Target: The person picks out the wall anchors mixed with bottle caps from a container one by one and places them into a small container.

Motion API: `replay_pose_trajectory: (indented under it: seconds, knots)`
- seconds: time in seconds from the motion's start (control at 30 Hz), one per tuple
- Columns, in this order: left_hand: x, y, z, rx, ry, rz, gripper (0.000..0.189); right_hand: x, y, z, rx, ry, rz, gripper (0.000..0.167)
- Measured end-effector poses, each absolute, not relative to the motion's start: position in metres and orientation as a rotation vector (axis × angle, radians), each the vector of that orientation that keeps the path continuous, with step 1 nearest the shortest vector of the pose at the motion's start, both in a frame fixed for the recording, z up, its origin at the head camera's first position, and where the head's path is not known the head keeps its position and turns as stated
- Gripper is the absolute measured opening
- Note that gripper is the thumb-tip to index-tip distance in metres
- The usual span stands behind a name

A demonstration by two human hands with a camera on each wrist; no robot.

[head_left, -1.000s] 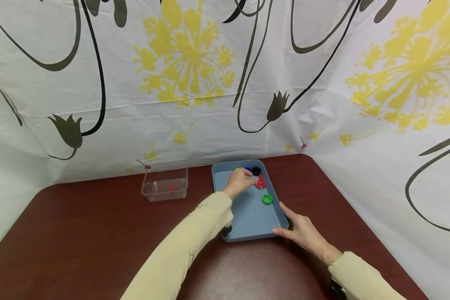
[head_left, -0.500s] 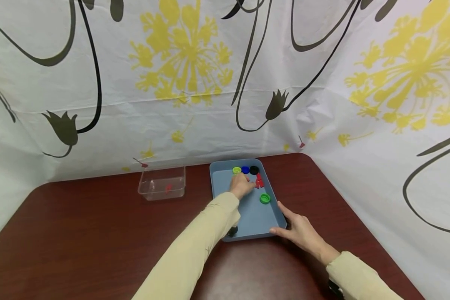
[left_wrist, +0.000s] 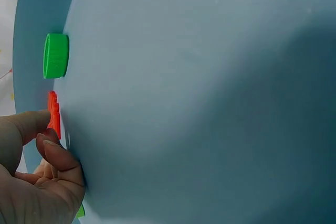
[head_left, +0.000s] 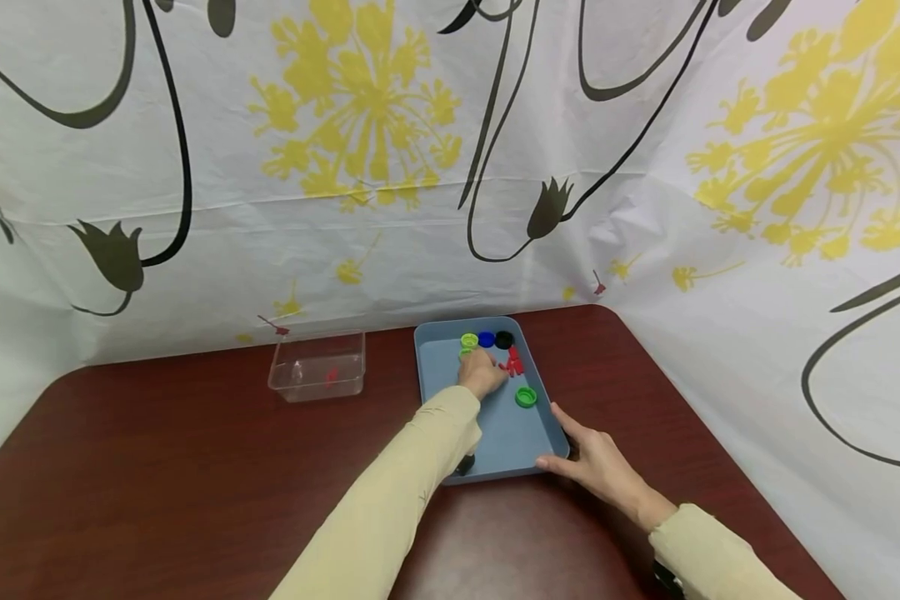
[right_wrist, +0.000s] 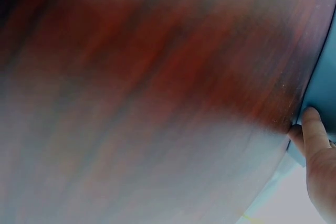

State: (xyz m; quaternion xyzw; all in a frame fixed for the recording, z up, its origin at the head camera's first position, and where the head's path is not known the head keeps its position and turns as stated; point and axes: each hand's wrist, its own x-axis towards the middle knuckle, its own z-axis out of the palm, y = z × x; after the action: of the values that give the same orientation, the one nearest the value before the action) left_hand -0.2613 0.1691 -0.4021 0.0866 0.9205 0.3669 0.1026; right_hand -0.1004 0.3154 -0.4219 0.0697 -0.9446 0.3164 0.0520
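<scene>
My left hand (head_left: pixel 482 373) reaches over the blue tray (head_left: pixel 513 433). In the left wrist view its thumb and curled index finger meet at a small red plastic piece (left_wrist: pixel 55 121); the fingertips partly hide it. More red pieces (head_left: pixel 517 363) lie along the tray's right wall. A green bottle cap (head_left: pixel 526 397) sits nearer, close to that wall. At the tray's far end are yellow-green (head_left: pixel 469 340), blue (head_left: pixel 486 339) and black (head_left: pixel 504 339) caps. My right hand (head_left: pixel 607 467) holds the tray's near right corner, thumb on the near side and fingers along the right side.
Left of the tray stands a clear plastic box (head_left: pixel 318 371) with a small red thing inside. The dark reddish wooden table (head_left: pixel 195 467) runs up to a white patterned cloth (head_left: pixel 390 250) behind it and on the right. A dark object (head_left: pixel 465 464) shows under the left sleeve.
My left hand has drawn slightly back and down, uncovering the far caps, and its fingers now reach the red pieces. The right hand keeps its hold on the tray.
</scene>
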Motion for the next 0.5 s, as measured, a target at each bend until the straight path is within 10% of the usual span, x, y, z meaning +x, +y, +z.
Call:
replay_pose_trajectory:
  seconds: [0.5]
  knots:
    - [-0.2641,0.1788,-0.4109,0.256,2.764,1.043,0.035,-0.1002,0.3155,-0.4238,0.228,-2.859,0.975,0.083]
